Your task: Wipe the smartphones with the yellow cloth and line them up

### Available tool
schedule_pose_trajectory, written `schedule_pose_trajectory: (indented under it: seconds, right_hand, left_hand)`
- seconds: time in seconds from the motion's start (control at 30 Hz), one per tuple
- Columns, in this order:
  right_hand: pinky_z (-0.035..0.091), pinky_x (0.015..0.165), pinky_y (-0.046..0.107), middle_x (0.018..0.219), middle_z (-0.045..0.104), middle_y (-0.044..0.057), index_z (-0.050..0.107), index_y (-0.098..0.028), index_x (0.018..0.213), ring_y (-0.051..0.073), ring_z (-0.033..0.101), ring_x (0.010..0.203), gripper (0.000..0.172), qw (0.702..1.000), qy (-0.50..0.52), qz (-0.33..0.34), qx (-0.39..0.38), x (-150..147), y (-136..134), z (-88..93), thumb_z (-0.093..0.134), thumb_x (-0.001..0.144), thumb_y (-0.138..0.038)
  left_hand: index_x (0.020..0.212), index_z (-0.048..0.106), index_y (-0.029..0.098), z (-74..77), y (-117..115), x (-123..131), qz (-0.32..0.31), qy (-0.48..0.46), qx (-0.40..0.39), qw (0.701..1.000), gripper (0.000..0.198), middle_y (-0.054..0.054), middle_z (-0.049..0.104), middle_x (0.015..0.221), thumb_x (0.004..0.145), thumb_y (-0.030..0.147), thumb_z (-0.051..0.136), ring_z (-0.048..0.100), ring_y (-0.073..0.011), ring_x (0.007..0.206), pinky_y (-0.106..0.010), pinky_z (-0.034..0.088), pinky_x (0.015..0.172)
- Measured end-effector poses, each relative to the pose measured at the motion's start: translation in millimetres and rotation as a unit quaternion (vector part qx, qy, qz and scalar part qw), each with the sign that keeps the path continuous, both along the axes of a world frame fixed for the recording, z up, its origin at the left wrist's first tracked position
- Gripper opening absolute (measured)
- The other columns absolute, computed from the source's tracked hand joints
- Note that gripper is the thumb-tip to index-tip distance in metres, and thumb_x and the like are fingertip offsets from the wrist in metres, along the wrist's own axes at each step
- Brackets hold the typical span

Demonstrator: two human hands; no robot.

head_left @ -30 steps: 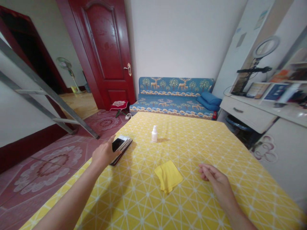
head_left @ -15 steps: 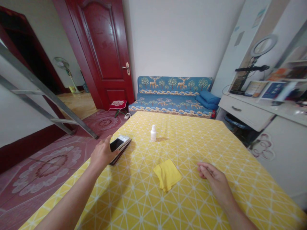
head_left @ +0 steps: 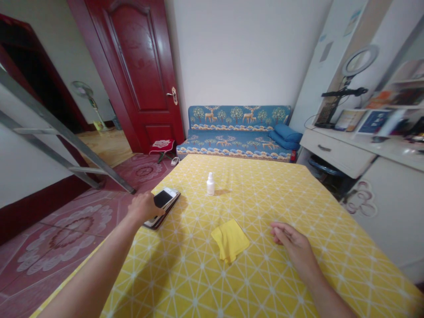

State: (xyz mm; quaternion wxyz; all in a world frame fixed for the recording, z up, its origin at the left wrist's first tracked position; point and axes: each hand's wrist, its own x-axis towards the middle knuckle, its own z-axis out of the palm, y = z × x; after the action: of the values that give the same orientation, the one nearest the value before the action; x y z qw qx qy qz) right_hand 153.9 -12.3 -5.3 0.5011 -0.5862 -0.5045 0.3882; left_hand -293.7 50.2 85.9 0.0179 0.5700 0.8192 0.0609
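Our table filled the foreground. Our left hand spread, our right hand curled in. Between them lay a cloth; partly under the left, a phone, gripped or not we couldn't tell; beyond, a bottle.

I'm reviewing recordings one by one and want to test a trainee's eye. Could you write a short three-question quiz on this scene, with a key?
1. Multiple choice: which hand is at the phone? A) left B) right C) neither

2. True or false: the white bottle stands upright.

3. Short answer: are the right hand and the yellow cloth touching or apart?

Key:
1. A; the left hand has its fingers at the phone.
2. True.
3. Apart; the cloth lies to the left of the right hand.
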Motion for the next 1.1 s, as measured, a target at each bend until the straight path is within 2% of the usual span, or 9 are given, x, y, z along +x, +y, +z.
schedule_pose_trajectory:
  seconds: [0.2,0.3,0.37,0.47,0.6,0.7,0.8,0.93,1.1]
  right_hand:
    - [0.052,0.071,0.033,0.086,0.071,0.008,0.067,-0.017,0.101,0.020,0.065,0.075,0.040,0.999,-0.049,0.006,0.011,2.0,1.4,-4.5,0.059,0.079,-0.050]
    - [0.052,0.071,0.033,0.086,0.070,0.007,0.067,-0.019,0.098,0.021,0.065,0.075,0.034,0.991,-0.127,0.016,0.033,-9.3,0.1,-3.5,0.056,0.082,-0.046]
    - [0.052,0.072,0.033,0.089,0.069,0.007,0.067,-0.020,0.095,0.020,0.064,0.077,0.028,0.980,-0.183,0.035,0.072,-28.2,-4.4,1.4,0.053,0.084,-0.043]
    - [0.050,0.082,0.036,0.104,0.065,0.007,0.066,-0.022,0.098,0.022,0.062,0.093,0.023,0.949,-0.266,0.107,0.130,-71.9,-17.8,14.4,0.057,0.082,-0.035]
    - [0.047,0.088,0.047,0.113,0.062,0.010,0.063,-0.022,0.112,0.033,0.056,0.105,0.052,0.888,-0.410,0.138,0.155,-128.1,-33.4,25.7,0.076,0.063,-0.033]
    - [0.049,0.080,0.041,0.107,0.065,0.010,0.064,-0.022,0.110,0.030,0.059,0.098,0.040,0.860,-0.470,0.110,0.163,-139.0,-29.1,19.3,0.066,0.070,-0.016]
    - [0.047,0.067,0.031,0.092,0.067,0.008,0.068,-0.022,0.097,0.022,0.063,0.080,0.032,0.883,-0.447,0.040,0.140,-118.7,-14.1,6.9,0.046,0.077,-0.007]
    - [0.047,0.065,0.030,0.083,0.067,0.007,0.067,-0.018,0.090,0.022,0.062,0.075,0.024,0.967,-0.223,-0.075,0.102,-79.4,2.1,-0.8,0.045,0.083,-0.026]
    - [0.044,0.051,0.027,0.077,0.065,0.004,0.064,-0.015,0.101,0.019,0.058,0.060,0.040,0.988,-0.018,-0.147,0.038,-68.6,3.4,1.7,0.052,0.080,-0.047]
  left_hand:
    - [0.112,0.055,0.014,6.5,-21.5,24.9,-0.006,0.021,0.107,0.994,0.056,-0.018,0.068,0.096,0.064,0.042,0.063,0.063,-0.0367,0.094,-0.038,0.045,0.070]
    - [0.100,0.058,0.018,5.7,-29.9,45.1,-0.027,-0.145,0.175,0.973,0.052,-0.011,0.069,0.085,0.060,0.050,0.071,0.065,-0.0309,0.084,-0.033,0.045,0.067]
    - [0.090,0.058,0.018,1.5,-33.9,65.0,-0.071,-0.379,0.188,0.903,0.050,-0.005,0.068,0.080,0.054,0.047,0.079,0.065,-0.0231,0.076,-0.028,0.045,0.064]
    - [0.084,0.054,0.018,-7.5,-38.2,103.5,-0.074,-0.662,0.126,0.735,0.045,0.002,0.062,0.067,0.057,0.041,0.082,0.060,-0.0135,0.058,-0.023,0.044,0.054]
    - [0.098,0.058,0.014,-18.3,-41.3,154.0,-0.095,-0.815,0.062,0.568,0.039,-0.008,0.070,0.091,0.070,0.035,0.076,0.066,-0.0155,0.066,-0.023,0.049,0.055]
    - [0.110,0.057,0.013,-27.8,-41.1,176.9,-0.098,-0.868,0.012,0.486,0.040,-0.015,0.068,0.109,0.078,0.033,0.069,0.069,-0.0212,0.081,-0.028,0.055,0.065]
    - [0.119,0.055,0.009,-40.1,-39.1,184.4,-0.108,-0.899,-0.037,0.422,0.043,-0.019,0.063,0.120,0.086,0.036,0.058,0.068,-0.0245,0.093,-0.032,0.055,0.073]
    - [0.126,0.052,0.006,-56.4,-38.3,184.3,-0.102,-0.919,-0.103,0.367,0.049,-0.021,0.061,0.124,0.091,0.041,0.047,0.065,-0.0277,0.102,-0.037,0.053,0.082]
    - [0.124,0.054,0.006,-67.7,-43.5,189.9,-0.096,-0.908,-0.138,0.384,0.046,-0.022,0.062,0.121,0.089,0.036,0.051,0.063,-0.0296,0.104,-0.044,0.048,0.091]
